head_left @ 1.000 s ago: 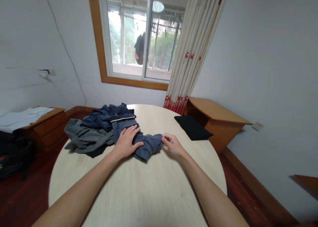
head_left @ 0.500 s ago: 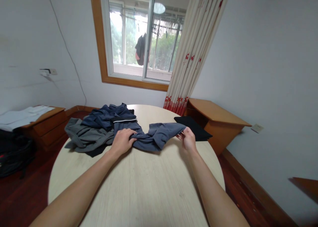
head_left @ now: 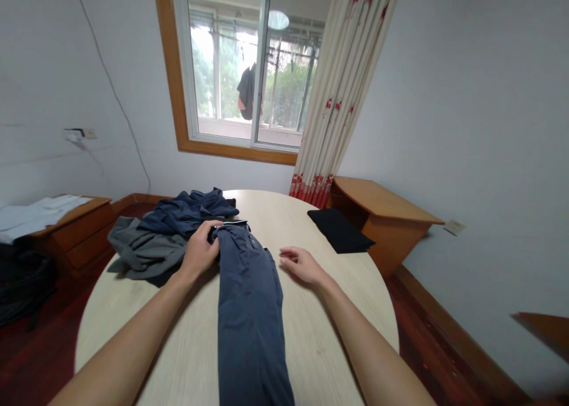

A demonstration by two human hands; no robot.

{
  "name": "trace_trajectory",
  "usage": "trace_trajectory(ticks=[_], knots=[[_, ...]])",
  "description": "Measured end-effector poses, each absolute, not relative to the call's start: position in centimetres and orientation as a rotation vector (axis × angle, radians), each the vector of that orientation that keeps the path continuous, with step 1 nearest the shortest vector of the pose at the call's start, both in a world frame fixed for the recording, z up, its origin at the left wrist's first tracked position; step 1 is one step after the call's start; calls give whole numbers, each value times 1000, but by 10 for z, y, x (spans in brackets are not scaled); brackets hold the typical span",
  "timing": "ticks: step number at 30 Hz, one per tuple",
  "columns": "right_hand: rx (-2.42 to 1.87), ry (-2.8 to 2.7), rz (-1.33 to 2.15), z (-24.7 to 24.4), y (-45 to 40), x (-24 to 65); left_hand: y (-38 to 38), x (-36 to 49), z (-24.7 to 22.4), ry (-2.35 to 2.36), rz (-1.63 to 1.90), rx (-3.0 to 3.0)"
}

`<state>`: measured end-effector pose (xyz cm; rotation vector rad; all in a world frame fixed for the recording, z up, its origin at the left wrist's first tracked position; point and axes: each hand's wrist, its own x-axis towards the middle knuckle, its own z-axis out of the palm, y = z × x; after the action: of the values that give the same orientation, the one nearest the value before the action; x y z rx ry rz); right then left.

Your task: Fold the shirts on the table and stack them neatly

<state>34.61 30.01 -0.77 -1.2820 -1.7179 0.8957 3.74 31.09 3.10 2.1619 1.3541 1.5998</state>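
Note:
Blue-grey trousers (head_left: 249, 317) lie lengthwise down the middle of the round table (head_left: 186, 347), their lower part running out of the bottom of the view. My left hand (head_left: 202, 251) grips them at the upper left corner, beside the white-edged waistband. Just right of the trousers, my right hand (head_left: 303, 265) hovers with bent fingers apart and nothing in them. Left of my left hand is a heap with a dark blue garment (head_left: 184, 211) and a grey garment (head_left: 146, 253). A flat black folded cloth (head_left: 341, 231) rests at the table's right back edge.
A wooden desk (head_left: 386, 201) stands behind the table's right side. On the left are a low wooden cabinet (head_left: 89, 228) with papers and a black bag (head_left: 22, 281) on the floor. A curtain (head_left: 342, 92) hangs beside the window.
The trousers, earlier bunched and stretched sideways between both hands, now run lengthwise toward the near edge. My right hand has let go and moved left; my left hand has shifted slightly left.

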Motion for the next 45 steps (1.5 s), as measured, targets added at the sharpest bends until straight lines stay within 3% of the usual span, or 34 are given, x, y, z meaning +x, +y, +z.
trace_trajectory(ticks=[5, 9, 13, 22, 30, 33, 40, 45], knots=[[-1369, -2089, 564, -8, 287, 304, 308, 41, 29, 1314, 1548, 2153], [-1415, -2115, 554, -4, 287, 298, 309, 41, 29, 1296, 1537, 2207], [-1485, -1829, 563, 0, 300, 335, 312, 33, 30, 1326, 1592, 2336], [-1802, -1115, 27, 20, 301, 455, 321, 8, 36, 1480, 1660, 2448], [-1690, -1570, -143, 1, 312, 439, 318, 13, 34, 1433, 1749, 2331], [-1706, -1745, -119, -2, 314, 426, 313, 32, 28, 1372, 1585, 2431], [-1746, -2049, -15, 2, 311, 399, 307, 65, 3, 1317, 785, 2728], [-1787, -2078, -1, 16, 306, 394, 305, 67, 8, 1321, 599, 2750]])
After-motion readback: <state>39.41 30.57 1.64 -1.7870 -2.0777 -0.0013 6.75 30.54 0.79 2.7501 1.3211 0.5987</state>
